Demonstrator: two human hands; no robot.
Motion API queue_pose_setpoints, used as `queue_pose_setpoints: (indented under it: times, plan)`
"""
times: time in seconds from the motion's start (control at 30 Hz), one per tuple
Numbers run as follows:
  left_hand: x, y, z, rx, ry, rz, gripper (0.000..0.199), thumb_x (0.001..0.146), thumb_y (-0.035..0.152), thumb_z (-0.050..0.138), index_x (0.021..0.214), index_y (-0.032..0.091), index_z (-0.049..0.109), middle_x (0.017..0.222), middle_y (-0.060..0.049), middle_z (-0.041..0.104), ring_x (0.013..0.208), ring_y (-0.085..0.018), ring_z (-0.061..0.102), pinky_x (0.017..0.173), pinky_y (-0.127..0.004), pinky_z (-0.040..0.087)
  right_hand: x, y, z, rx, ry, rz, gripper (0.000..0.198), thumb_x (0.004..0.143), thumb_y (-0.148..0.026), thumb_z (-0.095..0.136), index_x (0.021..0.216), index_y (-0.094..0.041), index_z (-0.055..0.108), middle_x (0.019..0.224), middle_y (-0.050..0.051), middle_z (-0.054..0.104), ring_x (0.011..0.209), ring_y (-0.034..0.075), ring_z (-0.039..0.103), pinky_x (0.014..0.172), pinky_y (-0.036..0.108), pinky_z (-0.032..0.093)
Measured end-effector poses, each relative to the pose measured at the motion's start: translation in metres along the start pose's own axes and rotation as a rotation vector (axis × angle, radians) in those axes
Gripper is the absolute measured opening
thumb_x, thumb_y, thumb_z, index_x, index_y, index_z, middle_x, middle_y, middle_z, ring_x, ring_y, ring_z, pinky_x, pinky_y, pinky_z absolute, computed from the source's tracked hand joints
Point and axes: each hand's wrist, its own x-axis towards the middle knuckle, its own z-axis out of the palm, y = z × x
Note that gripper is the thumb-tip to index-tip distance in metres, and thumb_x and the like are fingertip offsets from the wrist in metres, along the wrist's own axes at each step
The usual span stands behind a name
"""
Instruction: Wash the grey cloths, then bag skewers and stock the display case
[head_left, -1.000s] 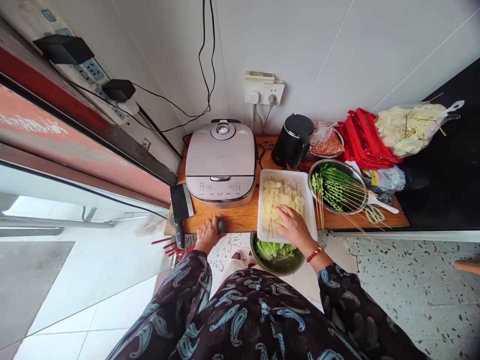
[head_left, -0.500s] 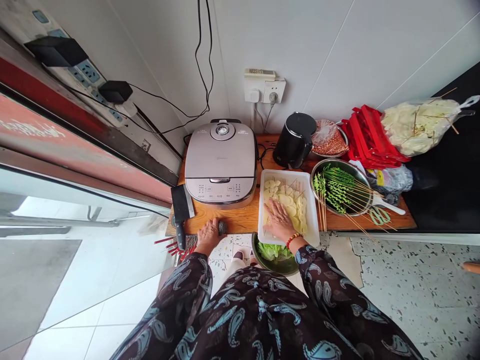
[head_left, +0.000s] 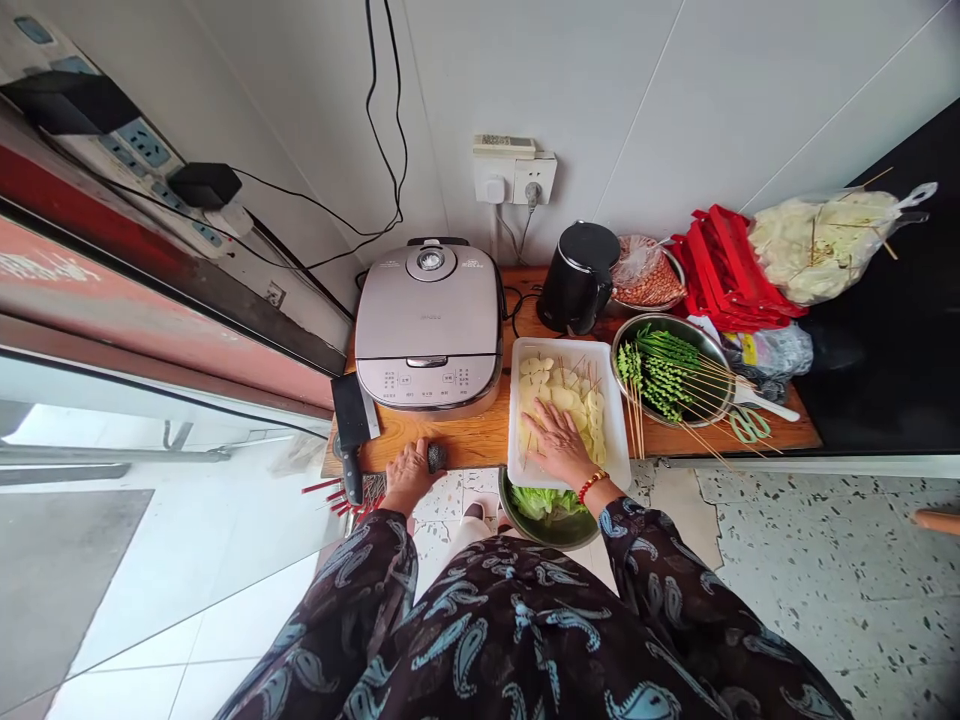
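My left hand (head_left: 409, 474) rests on the front edge of the wooden table, fingers lying on the wood. Close by its thumb is a small dark, rough round thing (head_left: 436, 457) whose kind I cannot make out. My right hand (head_left: 556, 440) lies spread and palm down on pale potato-like slices (head_left: 598, 412) on skewers. These slices sit in a white plastic tray (head_left: 622, 440). Right of the tray, a metal bowl (head_left: 720, 350) holds skewered green vegetables (head_left: 664, 375). A cleaver (head_left: 352, 415) lies left of my left hand.
A large electric cooker (head_left: 429, 325) stands behind my left hand. Farther back are a black kettle (head_left: 577, 275) and a bag of peanuts (head_left: 645, 275). Green-handled scissors (head_left: 748, 425) lie at right. Below the table edge is a basin (head_left: 559, 535) of leafy greens.
The whole view has shifted slightly, so things sit a little farther left in it. Both hands keep nearly the same places on the table edge and the slices.
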Motion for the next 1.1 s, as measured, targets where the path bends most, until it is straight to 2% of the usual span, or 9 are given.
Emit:
queue_pose_setpoints:
  times: [0.1,0.17,0.3,0.43,0.53,0.67,0.87,0.97,1.1]
  plan:
    - [0.000,0.001,0.000,-0.003,0.002,-0.006,0.065,0.075,0.052,0.066,0.127,0.019,0.045,0.119,-0.015,0.057,0.110,-0.035,0.057,0.086,-0.045,0.045,0.004,0.005,-0.005,0.044,0.011,-0.019,0.060,0.088,-0.036,0.060,0.145,-0.028,0.044,0.160,0.006,0.026,0.144,0.032,0.027,0.117,0.052,0.021]
    - [0.000,0.001,0.000,0.002,0.009,-0.006,0.063,0.076,0.051,0.066,0.126,0.019,0.045,0.119,-0.015,0.057,0.109,-0.034,0.057,0.086,-0.045,0.045,0.005,0.018,-0.014,0.088,0.098,-0.017,0.049,0.092,-0.034,0.052,0.140,-0.025,0.050,0.154,0.007,0.038,0.139,0.028,0.036,0.115,0.047,0.029]
    - [-0.001,0.002,0.001,-0.002,0.021,-0.004,0.058,0.077,0.047,0.065,0.124,0.018,0.047,0.118,-0.016,0.057,0.109,-0.034,0.057,0.087,-0.045,0.045,0.005,0.062,-0.031,0.108,0.341,0.223,0.044,0.098,-0.027,0.034,0.135,-0.015,0.054,0.136,0.014,0.057,0.125,0.025,0.052,0.107,0.039,0.040]
    - [-0.001,0.000,0.001,-0.011,0.018,-0.012,0.058,0.078,0.046,0.065,0.125,0.018,0.047,0.118,-0.018,0.057,0.109,-0.035,0.058,0.086,-0.046,0.045,0.011,0.092,-0.036,-0.020,0.207,0.453,0.047,0.097,-0.023,0.035,0.138,-0.004,0.046,0.127,0.022,0.062,0.116,0.028,0.059,0.097,0.035,0.045]
    - [-0.002,0.000,0.000,-0.005,0.018,-0.003,0.058,0.078,0.047,0.065,0.125,0.018,0.048,0.116,-0.017,0.058,0.108,-0.035,0.059,0.086,-0.046,0.045,0.024,0.091,-0.036,-0.095,0.062,0.530,0.054,0.096,-0.023,0.041,0.146,-0.004,0.035,0.118,0.021,0.066,0.107,0.030,0.064,0.089,0.036,0.047]
    - [-0.003,0.000,-0.001,-0.011,0.021,0.000,0.057,0.077,0.048,0.065,0.123,0.019,0.048,0.115,-0.015,0.058,0.107,-0.034,0.059,0.084,-0.043,0.045,0.042,0.081,-0.036,-0.087,0.025,0.608,0.066,0.094,-0.020,0.044,0.152,-0.006,0.018,0.109,0.019,0.069,0.102,0.030,0.065,0.087,0.038,0.046]
    - [-0.004,0.000,-0.001,-0.009,0.027,0.003,0.056,0.076,0.048,0.067,0.121,0.019,0.049,0.113,-0.014,0.059,0.107,-0.034,0.059,0.084,-0.045,0.045,0.048,0.088,-0.030,0.128,0.144,0.655,0.069,0.085,-0.023,0.055,0.147,-0.008,0.031,0.116,0.019,0.066,0.109,0.031,0.062,0.089,0.037,0.046]
    - [-0.004,-0.001,0.000,-0.008,0.029,0.011,0.056,0.077,0.048,0.066,0.121,0.019,0.048,0.113,-0.014,0.059,0.107,-0.034,0.059,0.084,-0.045,0.045,0.046,0.095,-0.028,0.305,0.253,0.657,0.062,0.080,-0.023,0.058,0.139,-0.009,0.042,0.104,0.013,0.071,0.101,0.029,0.065,0.088,0.036,0.047]
    - [-0.003,-0.002,0.001,0.000,0.039,0.018,0.055,0.077,0.049,0.065,0.121,0.018,0.049,0.114,-0.015,0.058,0.107,-0.034,0.059,0.084,-0.045,0.045,0.041,0.104,-0.030,0.411,0.379,0.689,0.065,0.080,-0.027,0.058,0.139,-0.007,0.040,0.093,0.011,0.073,0.094,0.027,0.067,0.087,0.036,0.049]
